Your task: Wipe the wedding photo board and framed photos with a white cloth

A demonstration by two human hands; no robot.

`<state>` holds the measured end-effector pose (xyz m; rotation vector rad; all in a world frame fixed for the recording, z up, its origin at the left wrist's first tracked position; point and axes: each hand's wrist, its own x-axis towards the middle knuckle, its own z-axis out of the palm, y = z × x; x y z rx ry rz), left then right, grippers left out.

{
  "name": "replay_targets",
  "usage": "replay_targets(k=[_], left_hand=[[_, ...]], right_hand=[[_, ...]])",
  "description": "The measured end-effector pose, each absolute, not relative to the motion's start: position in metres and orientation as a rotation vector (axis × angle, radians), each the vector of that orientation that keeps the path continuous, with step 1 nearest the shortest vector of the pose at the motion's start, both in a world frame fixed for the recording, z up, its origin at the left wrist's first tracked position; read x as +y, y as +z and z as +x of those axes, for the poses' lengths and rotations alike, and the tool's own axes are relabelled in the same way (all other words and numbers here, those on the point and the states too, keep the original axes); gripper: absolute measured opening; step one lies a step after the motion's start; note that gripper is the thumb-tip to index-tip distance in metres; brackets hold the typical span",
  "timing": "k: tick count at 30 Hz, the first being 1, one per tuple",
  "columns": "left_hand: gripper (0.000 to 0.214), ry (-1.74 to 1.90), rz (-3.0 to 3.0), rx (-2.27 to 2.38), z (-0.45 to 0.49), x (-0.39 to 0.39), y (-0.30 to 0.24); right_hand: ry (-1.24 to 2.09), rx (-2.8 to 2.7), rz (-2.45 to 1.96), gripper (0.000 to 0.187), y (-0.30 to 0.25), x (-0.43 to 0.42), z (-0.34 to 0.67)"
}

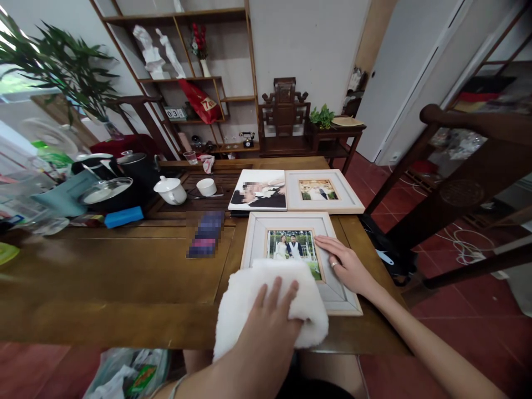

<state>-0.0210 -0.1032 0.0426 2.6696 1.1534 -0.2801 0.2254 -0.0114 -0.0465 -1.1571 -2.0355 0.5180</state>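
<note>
seated person at a wooden table (pixel 124 277), seen by an onlooker in the room; places are given relative to the near framed photo (pixel 293 244), which lies flat before the person. over its near left part: a thick white cloth (pixel 236 307), overhanging the near table edge. on the cloth: the left hand (pixel 266 338), palm down, fingers spread. on the photo's right side: the right hand (pixel 349 269), fingers laid nearly together along the inner border, thumb apart, pinching nothing. stage, as i judge it: the cloth work on this piece is under way and unfinished, the cloth lying over only part of it. its upper part is uncovered, though whether that has been wiped i cannot tell. beyond it, side by side: a photo panel (pixel 270 195) and, to that panel's right, a second framed photo (pixel 351 194), both away from the cloth; done or waiting, nothing visible decides. beyond and left of the near framed photo: a white bowl (pixel 206 187) and a lidded white cup (pixel 170 191), apparently outside the work.
</note>
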Motion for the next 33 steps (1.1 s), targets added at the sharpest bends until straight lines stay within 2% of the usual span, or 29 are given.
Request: replay_targets(k=[4, 10, 13, 16, 20, 25, 28, 33], left_hand=[[0.029, -0.185, 2.696, 1.273, -0.020, -0.090, 0.030], [0.030, 0.091, 2.845, 1.596, -0.027, -0.012, 0.004], [0.030, 0.093, 2.886, 1.610, -0.031, 0.016, 0.003], [0.035, -0.033, 2.903, 1.493, -0.031, 0.012, 0.008], [0.031, -0.147, 2.894, 1.320, -0.023, -0.041, 0.015], [0.023, 0.043, 3.014, 1.129, -0.004, -0.100, 0.007], [0.022, 0.128, 3.034, 1.268, 0.006, -0.086, -0.003], [0.023, 0.093, 2.894, 1.718, 0.013, -0.008, -0.008]], right_hand=[[0.517, -2.046, -1.152, 0.060, -0.047, -0.011, 0.227], [0.502, -2.069, -1.136, 0.064, -0.049, -0.010, 0.228], [0.493, -2.075, -1.124, 0.064, -0.049, -0.010, 0.229], [0.495, -2.074, -1.126, 0.063, -0.049, -0.010, 0.229], [0.510, -2.061, -1.139, 0.061, -0.046, -0.011, 0.227], [0.509, -2.059, -1.160, 0.059, -0.044, -0.012, 0.226], [0.521, -2.074, -1.164, 0.058, -0.043, -0.012, 0.227], [0.521, -2.074, -1.138, 0.059, -0.044, -0.011, 0.229]])
